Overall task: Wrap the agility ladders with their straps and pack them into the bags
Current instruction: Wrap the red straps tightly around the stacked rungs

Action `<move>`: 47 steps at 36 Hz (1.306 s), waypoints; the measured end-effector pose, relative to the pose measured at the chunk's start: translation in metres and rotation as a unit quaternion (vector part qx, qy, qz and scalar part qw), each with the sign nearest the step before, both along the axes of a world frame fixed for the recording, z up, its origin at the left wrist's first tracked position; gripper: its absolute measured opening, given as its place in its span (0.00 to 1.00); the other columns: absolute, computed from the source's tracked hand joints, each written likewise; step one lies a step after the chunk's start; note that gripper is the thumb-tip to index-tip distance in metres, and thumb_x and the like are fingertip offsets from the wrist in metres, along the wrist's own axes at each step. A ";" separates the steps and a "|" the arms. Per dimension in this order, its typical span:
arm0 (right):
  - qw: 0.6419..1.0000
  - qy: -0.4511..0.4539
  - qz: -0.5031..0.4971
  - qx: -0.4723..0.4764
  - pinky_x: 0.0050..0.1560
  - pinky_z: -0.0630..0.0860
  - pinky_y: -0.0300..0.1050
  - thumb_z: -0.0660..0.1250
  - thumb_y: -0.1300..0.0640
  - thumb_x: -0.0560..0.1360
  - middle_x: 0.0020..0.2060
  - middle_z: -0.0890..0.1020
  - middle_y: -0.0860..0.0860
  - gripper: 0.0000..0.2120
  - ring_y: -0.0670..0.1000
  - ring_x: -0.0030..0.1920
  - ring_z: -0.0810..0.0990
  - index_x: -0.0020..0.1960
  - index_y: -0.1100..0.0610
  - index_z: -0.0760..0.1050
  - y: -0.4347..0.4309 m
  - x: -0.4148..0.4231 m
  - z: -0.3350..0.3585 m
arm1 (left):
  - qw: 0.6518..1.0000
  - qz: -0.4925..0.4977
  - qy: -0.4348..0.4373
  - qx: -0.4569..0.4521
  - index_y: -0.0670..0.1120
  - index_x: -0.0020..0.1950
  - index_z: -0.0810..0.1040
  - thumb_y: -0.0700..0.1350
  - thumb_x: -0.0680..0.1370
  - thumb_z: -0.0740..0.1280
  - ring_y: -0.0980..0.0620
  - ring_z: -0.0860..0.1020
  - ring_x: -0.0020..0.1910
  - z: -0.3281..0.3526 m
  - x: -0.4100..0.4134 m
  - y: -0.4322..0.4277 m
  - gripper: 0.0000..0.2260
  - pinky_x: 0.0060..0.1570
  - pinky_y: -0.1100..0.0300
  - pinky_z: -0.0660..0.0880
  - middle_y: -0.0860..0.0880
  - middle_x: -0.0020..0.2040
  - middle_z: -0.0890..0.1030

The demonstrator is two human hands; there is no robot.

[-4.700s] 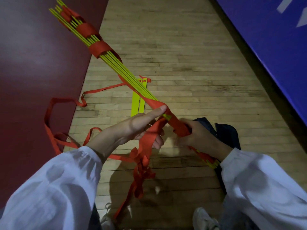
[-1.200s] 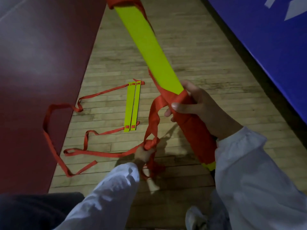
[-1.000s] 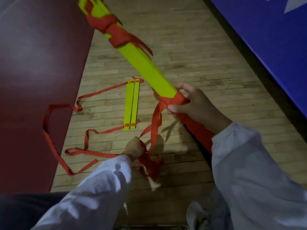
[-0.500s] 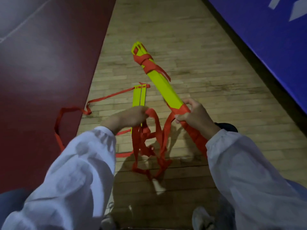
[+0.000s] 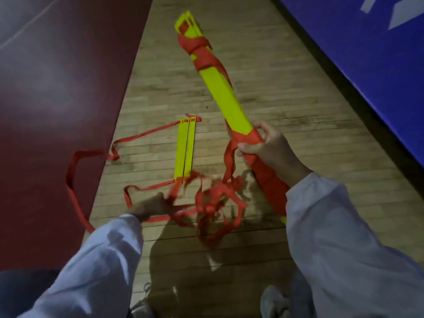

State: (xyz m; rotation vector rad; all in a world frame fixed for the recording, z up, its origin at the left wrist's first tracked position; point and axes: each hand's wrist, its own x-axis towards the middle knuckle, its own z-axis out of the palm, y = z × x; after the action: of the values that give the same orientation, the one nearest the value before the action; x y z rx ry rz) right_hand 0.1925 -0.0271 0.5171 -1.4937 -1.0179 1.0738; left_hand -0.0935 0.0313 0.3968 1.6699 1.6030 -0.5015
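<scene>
R hand [image 5: 273, 152]: curled tight round rung bundle [image 5: 227, 97], at top edge of lower red wrap; thumb on near side, fingers over far side.
L hand [image 5: 151, 206]: low, left of centre, motion-blurred; fingers look closed on strap [image 5: 218, 200]; exact grip hard to tell.
Rung bundle: flat yellow rungs stacked together, held off floor, tilted w/ far end toward top of frame; red wraps near far end and from R hand down to near end; bare yellow stretch between; small yellow tip showing beside R sleeve.
Strap: red webbing; drops from bundle just under R thumb into loose blurred tangle between both hands; runs on past L hand in loops along floor and onto dark red area.
Loose rungs [image 5: 185, 150]: two, yellow, side by side, flat on wood floor [image 5: 286, 92]; left of bundle, apart from it; strap attached at both ends.
Surroundings: dark red surface [image 5: 57, 99] at left, blue panel [image 5: 367, 53] w/ white marks at right.
Clothing: white sleeves on both arms; pale shoe [image 5: 273, 299] at bottom edge.
</scene>
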 end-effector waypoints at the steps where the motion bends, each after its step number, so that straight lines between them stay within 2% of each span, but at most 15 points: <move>1: 0.999 0.037 0.012 0.006 0.33 0.80 0.42 0.71 0.72 0.71 0.40 0.82 0.57 0.20 0.48 0.30 0.83 0.58 0.60 0.71 -0.001 0.000 0.006 | 0.999 -0.024 0.032 -0.014 0.32 0.73 0.61 0.58 0.73 0.71 0.40 0.71 0.68 -0.009 0.004 -0.005 0.41 0.61 0.53 0.69 0.34 0.70 0.70; 3: 0.995 0.087 0.041 0.014 0.28 0.78 0.43 0.70 0.73 0.71 0.36 0.83 0.57 0.20 0.49 0.29 0.83 0.59 0.62 0.71 -0.002 0.002 0.013 | 0.999 -0.024 0.027 0.019 0.34 0.76 0.54 0.53 0.74 0.73 0.40 0.65 0.72 -0.017 0.017 -0.012 0.42 0.66 0.53 0.65 0.35 0.73 0.63; 7: 0.987 0.126 0.096 0.016 0.30 0.79 0.43 0.70 0.73 0.71 0.33 0.84 0.54 0.21 0.52 0.32 0.84 0.62 0.63 0.70 -0.007 0.000 0.019 | 0.991 -0.018 -0.101 0.086 0.36 0.74 0.62 0.43 0.74 0.74 0.42 0.67 0.71 -0.017 0.057 -0.010 0.33 0.65 0.57 0.64 0.38 0.72 0.67; 10: 0.982 0.143 0.125 0.020 0.33 0.80 0.45 0.69 0.73 0.71 0.36 0.84 0.54 0.21 0.53 0.35 0.84 0.61 0.62 0.71 -0.009 -0.004 0.022 | 0.986 -0.022 -0.154 0.060 0.38 0.72 0.67 0.42 0.71 0.75 0.42 0.69 0.69 -0.020 0.081 -0.012 0.33 0.65 0.56 0.67 0.41 0.69 0.71; 15: 0.977 0.152 0.148 0.036 0.34 0.81 0.44 0.70 0.69 0.69 0.37 0.84 0.53 0.20 0.53 0.36 0.85 0.59 0.61 0.72 -0.012 -0.003 0.030 | 0.971 -0.020 -0.236 -0.009 0.47 0.53 0.77 0.36 0.75 0.69 0.46 0.79 0.44 -0.036 0.088 -0.038 0.10 0.48 0.59 0.77 0.46 0.44 0.79; 17: 0.975 0.162 0.147 0.041 0.34 0.81 0.44 0.71 0.66 0.66 0.37 0.84 0.54 0.21 0.53 0.37 0.84 0.57 0.60 0.72 -0.012 -0.002 0.032 | 0.964 0.010 -0.263 -0.036 0.43 0.53 0.77 0.37 0.77 0.65 0.42 0.76 0.40 -0.041 0.084 -0.045 0.06 0.42 0.48 0.76 0.40 0.43 0.78; 19: 0.974 0.170 0.143 0.042 0.35 0.81 0.44 0.71 0.65 0.65 0.37 0.84 0.55 0.21 0.52 0.36 0.84 0.57 0.59 0.72 -0.013 -0.001 0.034 | 0.966 0.020 -0.257 -0.028 0.42 0.62 0.76 0.35 0.78 0.62 0.40 0.78 0.45 -0.047 0.086 -0.046 0.13 0.44 0.51 0.75 0.35 0.51 0.80; 22: 0.973 0.170 0.152 0.040 0.34 0.80 0.42 0.70 0.63 0.67 0.36 0.84 0.57 0.21 0.52 0.34 0.83 0.60 0.59 0.72 -0.017 -0.001 0.037 | 0.969 0.012 -0.236 0.077 0.41 0.67 0.75 0.31 0.79 0.56 0.44 0.80 0.49 -0.047 0.092 -0.048 0.19 0.41 0.67 0.71 0.41 0.54 0.81; 26: 0.968 0.188 0.161 0.038 0.32 0.78 0.40 0.68 0.62 0.68 0.36 0.84 0.57 0.22 0.52 0.31 0.82 0.61 0.59 0.72 -0.020 -0.002 0.041 | 0.941 -0.006 -0.233 0.245 0.45 0.51 0.80 0.44 0.80 0.64 0.44 0.78 0.46 -0.059 0.097 -0.036 0.07 0.42 0.59 0.68 0.45 0.48 0.76; 30: 0.966 0.185 0.179 0.041 0.31 0.77 0.40 0.68 0.63 0.70 0.36 0.84 0.57 0.20 0.51 0.31 0.81 0.61 0.59 0.71 -0.019 -0.005 0.044 | 0.907 0.043 -0.307 0.284 0.41 0.48 0.80 0.46 0.79 0.66 0.47 0.76 0.51 -0.057 0.120 -0.026 0.09 0.49 0.56 0.72 0.44 0.53 0.75; 33: 0.961 0.195 0.193 0.037 0.32 0.78 0.41 0.68 0.64 0.71 0.35 0.83 0.56 0.21 0.52 0.31 0.81 0.62 0.61 0.70 -0.018 -0.010 0.043 | 0.890 0.065 -0.373 0.253 0.41 0.54 0.81 0.52 0.74 0.63 0.47 0.75 0.57 -0.050 0.134 -0.022 0.17 0.56 0.58 0.70 0.42 0.57 0.77; 36: 0.957 0.211 0.197 0.033 0.31 0.78 0.42 0.67 0.63 0.69 0.34 0.83 0.58 0.22 0.52 0.30 0.80 0.62 0.62 0.70 -0.017 -0.014 0.042 | 0.893 0.052 -0.401 0.199 0.49 0.58 0.77 0.61 0.68 0.71 0.49 0.79 0.53 -0.059 0.142 -0.016 0.24 0.53 0.55 0.75 0.47 0.55 0.80; 40: 0.960 0.191 0.200 0.033 0.33 0.78 0.47 0.71 0.64 0.70 0.36 0.83 0.59 0.22 0.55 0.33 0.81 0.62 0.60 0.72 -0.016 -0.014 0.035 | 0.941 0.016 -0.301 0.154 0.55 0.56 0.75 0.69 0.63 0.72 0.44 0.78 0.53 -0.117 0.138 0.001 0.28 0.53 0.51 0.78 0.45 0.55 0.78; 43: 0.960 0.201 0.192 0.042 0.34 0.80 0.45 0.70 0.67 0.70 0.37 0.82 0.58 0.22 0.55 0.37 0.82 0.63 0.63 0.71 -0.015 -0.013 0.031 | 0.952 0.012 -0.264 0.152 0.50 0.35 0.76 0.48 0.72 0.70 0.43 0.80 0.41 -0.089 0.135 -0.006 0.07 0.41 0.53 0.77 0.44 0.39 0.81; 47: 0.966 0.175 0.185 0.034 0.35 0.80 0.43 0.68 0.69 0.70 0.36 0.83 0.57 0.22 0.52 0.36 0.84 0.63 0.63 0.70 -0.009 -0.008 0.027 | 0.923 0.074 -0.347 0.148 0.46 0.32 0.73 0.30 0.70 0.71 0.62 0.74 0.27 -0.068 0.126 -0.008 0.15 0.32 0.63 0.71 0.53 0.29 0.75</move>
State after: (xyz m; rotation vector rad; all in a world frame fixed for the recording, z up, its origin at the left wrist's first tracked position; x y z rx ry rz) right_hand 0.1847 -0.0361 0.5444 -1.0279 -1.0881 1.4892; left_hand 0.0323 0.0236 0.3284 1.6563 1.2792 0.4059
